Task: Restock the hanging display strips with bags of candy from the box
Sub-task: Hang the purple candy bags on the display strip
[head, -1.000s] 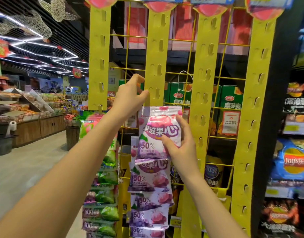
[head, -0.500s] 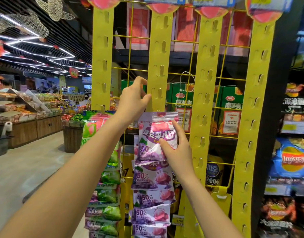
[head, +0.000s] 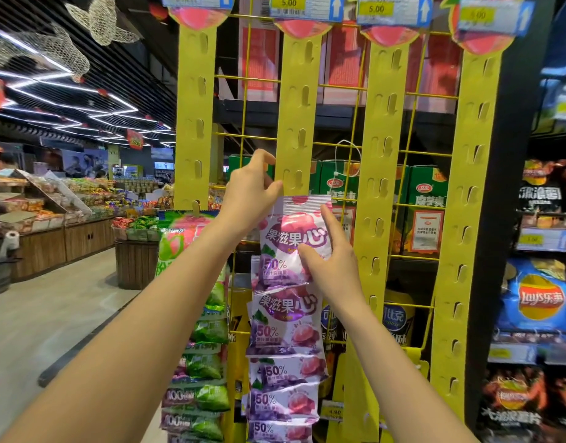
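We pinch the yellow plastic strip [head: 295, 123] steady with our left hand [head: 248, 195] while our right hand [head: 331, 260] grips the purple foil candy bag [head: 292, 241] to hook it on.

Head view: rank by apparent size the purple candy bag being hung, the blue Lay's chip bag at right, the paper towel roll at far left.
1. Purple candy bag
2. Blue Lay's chip bag, roughly similar; the candy bag sits nearer the camera, so this order is unsure.
3. Paper towel roll, clearly smallest, and farthest away.

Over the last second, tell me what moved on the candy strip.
Little moved. The right hand still holds the top purple bag against the second yellow strip, its index finger now up the bag's right edge. The left hand stays pinching at the strip's edge. Hanging bags below unchanged.
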`<state>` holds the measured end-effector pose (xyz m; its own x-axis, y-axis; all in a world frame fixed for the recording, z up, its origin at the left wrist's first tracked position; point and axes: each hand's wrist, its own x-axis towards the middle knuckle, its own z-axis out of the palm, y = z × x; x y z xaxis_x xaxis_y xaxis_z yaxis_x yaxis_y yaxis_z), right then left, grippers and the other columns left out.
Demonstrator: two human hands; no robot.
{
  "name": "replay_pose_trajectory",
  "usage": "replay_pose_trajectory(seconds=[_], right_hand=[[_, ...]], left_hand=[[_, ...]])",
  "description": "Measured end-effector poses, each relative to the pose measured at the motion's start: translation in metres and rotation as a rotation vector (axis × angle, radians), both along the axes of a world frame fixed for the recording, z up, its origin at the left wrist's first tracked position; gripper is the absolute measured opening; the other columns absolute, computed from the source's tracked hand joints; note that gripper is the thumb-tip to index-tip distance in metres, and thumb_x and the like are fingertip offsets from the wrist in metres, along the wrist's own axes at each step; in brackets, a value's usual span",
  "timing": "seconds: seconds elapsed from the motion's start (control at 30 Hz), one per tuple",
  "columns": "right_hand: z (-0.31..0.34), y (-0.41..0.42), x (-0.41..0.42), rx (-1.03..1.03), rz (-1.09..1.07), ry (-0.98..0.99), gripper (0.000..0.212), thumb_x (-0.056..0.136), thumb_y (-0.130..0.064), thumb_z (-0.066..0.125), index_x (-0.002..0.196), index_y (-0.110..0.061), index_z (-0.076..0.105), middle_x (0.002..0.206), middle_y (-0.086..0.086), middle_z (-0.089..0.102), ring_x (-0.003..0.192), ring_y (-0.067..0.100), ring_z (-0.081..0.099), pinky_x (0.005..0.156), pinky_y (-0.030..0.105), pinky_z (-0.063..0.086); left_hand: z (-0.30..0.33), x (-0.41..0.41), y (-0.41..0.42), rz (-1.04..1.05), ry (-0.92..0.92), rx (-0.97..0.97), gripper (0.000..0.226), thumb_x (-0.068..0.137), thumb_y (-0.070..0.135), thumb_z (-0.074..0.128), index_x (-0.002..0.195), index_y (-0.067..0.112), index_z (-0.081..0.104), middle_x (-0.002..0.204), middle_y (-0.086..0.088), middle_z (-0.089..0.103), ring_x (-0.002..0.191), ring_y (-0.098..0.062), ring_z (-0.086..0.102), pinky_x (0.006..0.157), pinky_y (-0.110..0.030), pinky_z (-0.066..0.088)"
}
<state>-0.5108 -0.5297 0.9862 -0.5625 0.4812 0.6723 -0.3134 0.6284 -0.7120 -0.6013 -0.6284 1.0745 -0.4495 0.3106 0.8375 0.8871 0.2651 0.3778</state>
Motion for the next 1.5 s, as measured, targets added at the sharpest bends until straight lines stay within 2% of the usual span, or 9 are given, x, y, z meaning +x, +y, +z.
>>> replay_pose_trajectory(seconds=[0.23, 0.43, 0.6, 0.7, 0.9, 1.0, 1.1, 1.2, 1.5], right_hand=[[-0.006, 0.005, -0.007, -0.057, 0.039, -0.054, 0.074, 0.081, -0.017, 0.058, 0.145, -0.037, 0.026, 0.151, -0.010, 0.030, 0.095, 0.019, 0.041, 0.099, 0.052, 0.044], [-0.014, 0.008, -0.007, -0.068, 0.031, -0.086, 0.073, 0.084, -0.014, 0.058, 0.146, -0.036, 0.025, 0.152, -0.011, 0.028, 0.112, 0.018, 0.045, 0.098, 0.038, 0.043], [-0.028, 0.006, -0.007, -0.064, 0.010, -0.076, 0.074, 0.083, -0.018, 0.057, 0.145, -0.041, 0.023, 0.151, -0.011, 0.030, 0.098, 0.021, 0.046, 0.087, 0.036, 0.045], [-0.031, 0.003, -0.003, -0.033, -0.032, -0.084, 0.071, 0.087, -0.019, 0.056, 0.147, -0.037, 0.022, 0.146, -0.008, 0.035, 0.115, 0.009, 0.041, 0.095, 0.027, 0.037], [-0.027, -0.004, 0.006, 0.355, -0.430, -0.301, 0.068, 0.093, -0.039, 0.049, 0.149, -0.030, 0.011, 0.118, 0.003, 0.045, 0.102, 0.018, 0.049, 0.074, 0.024, 0.039], [-0.022, -0.008, 0.019, 0.465, -0.563, -0.277, 0.060, 0.093, -0.043, 0.048, 0.145, -0.028, 0.023, 0.113, 0.001, 0.041, 0.099, 0.015, 0.047, 0.068, 0.022, 0.039], [-0.016, -0.002, 0.035, 0.500, -0.611, -0.165, 0.045, 0.093, -0.036, 0.051, 0.134, -0.023, 0.040, 0.114, 0.003, 0.044, 0.104, 0.018, 0.049, 0.071, 0.022, 0.042], [-0.012, 0.018, 0.058, 0.526, -0.703, -0.145, 0.041, 0.092, -0.029, 0.054, 0.130, -0.018, 0.046, 0.118, 0.005, 0.047, 0.112, 0.022, 0.047, 0.084, 0.031, 0.047], [-0.059, 0.097, 0.155, 0.536, -0.967, -0.600, 0.037, 0.086, -0.026, 0.058, 0.120, -0.011, 0.054, 0.113, 0.013, 0.053, 0.107, 0.034, 0.049, 0.083, 0.043, 0.043]], left_hand=[[0.000, -0.003, 0.001, 0.015, 0.016, -0.005, 0.034, 0.091, 0.015, 0.057, 0.123, 0.008, 0.046, 0.084, -0.001, 0.057, 0.080, -0.015, 0.055, 0.072, -0.025, 0.042], [-0.003, -0.005, 0.001, 0.001, 0.031, 0.011, 0.034, 0.091, 0.014, 0.057, 0.123, 0.007, 0.047, 0.085, -0.001, 0.056, 0.080, -0.017, 0.055, 0.076, -0.029, 0.047], [-0.005, -0.006, 0.002, 0.008, 0.041, 0.018, 0.034, 0.091, 0.012, 0.058, 0.123, 0.007, 0.047, 0.085, -0.002, 0.057, 0.080, -0.016, 0.054, 0.076, -0.028, 0.046], [-0.007, -0.005, 0.002, 0.018, 0.047, 0.021, 0.036, 0.090, 0.010, 0.057, 0.124, 0.007, 0.046, 0.087, -0.002, 0.058, 0.079, -0.015, 0.053, 0.074, -0.025, 0.043], [-0.021, 0.003, -0.004, 0.107, 0.155, -0.030, 0.032, 0.090, 0.013, 0.056, 0.120, 0.008, 0.048, 0.099, -0.008, 0.060, 0.086, -0.021, 0.057, 0.072, -0.032, 0.046], [-0.034, 0.009, -0.004, 0.247, 0.266, -0.112, 0.031, 0.090, 0.013, 0.055, 0.120, 0.008, 0.051, 0.105, -0.009, 0.058, 0.085, -0.027, 0.060, 0.066, -0.036, 0.050], [-0.049, 0.015, 0.002, 0.312, 0.446, -0.145, 0.025, 0.074, 0.003, 0.068, 0.098, 0.003, 0.062, 0.083, -0.012, 0.061, 0.062, -0.028, 0.058, 0.052, -0.030, 0.041], [-0.068, 0.027, 0.015, 0.296, 0.559, -0.186, 0.020, 0.067, 0.004, 0.070, 0.086, 0.005, 0.063, 0.075, -0.011, 0.059, 0.061, -0.027, 0.056, 0.053, -0.031, 0.042], [-0.142, 0.105, 0.088, 0.040, 0.600, -0.298, 0.011, 0.067, 0.017, 0.058, 0.077, 0.017, 0.059, 0.073, -0.005, 0.058, 0.066, -0.028, 0.060, 0.058, -0.034, 0.044]])
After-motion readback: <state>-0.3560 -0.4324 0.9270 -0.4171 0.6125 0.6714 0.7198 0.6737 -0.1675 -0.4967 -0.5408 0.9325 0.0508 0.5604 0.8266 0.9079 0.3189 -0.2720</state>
